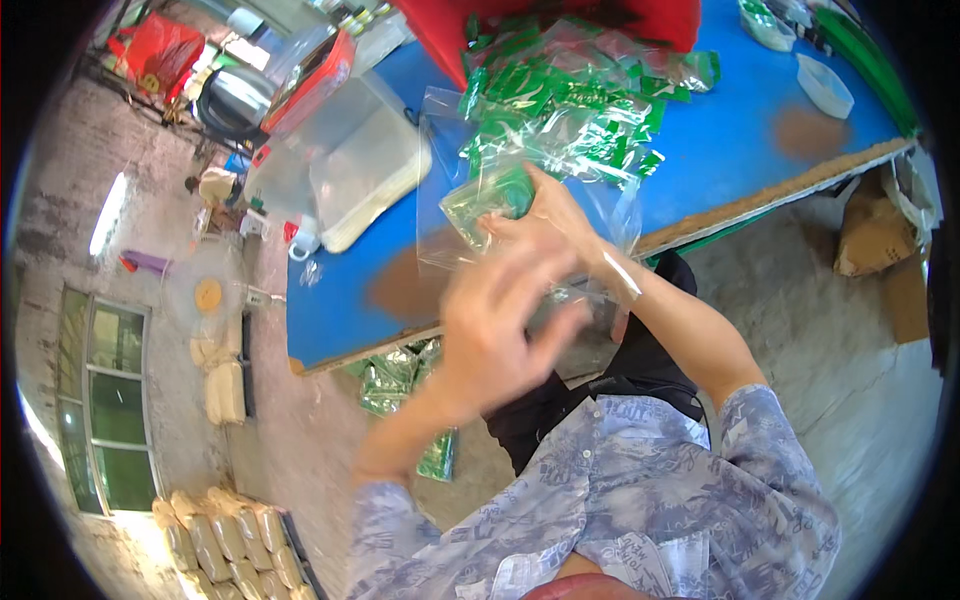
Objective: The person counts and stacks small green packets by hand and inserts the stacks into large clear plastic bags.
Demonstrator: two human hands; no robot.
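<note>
My right hand (562,212) is closed on a small clear packet with green print (487,203), its thumb and fingers at the packet's right end. Nearer to me, my left hand (505,318) is in front of the right one and smeared by motion, so its fingers are not clear. A large clear plastic bag (437,165) lies spread on the table under and around the right hand. Just beyond is a loose heap of green and clear packets (560,95), some touching the bag's far edge.
A red container (430,30) stands behind the heap on the blue table (720,165). To the left is a translucent plastic bin (370,170). A small white scoop-like dish (825,87) lies at the right. Below the table edge are more green packets (436,458).
</note>
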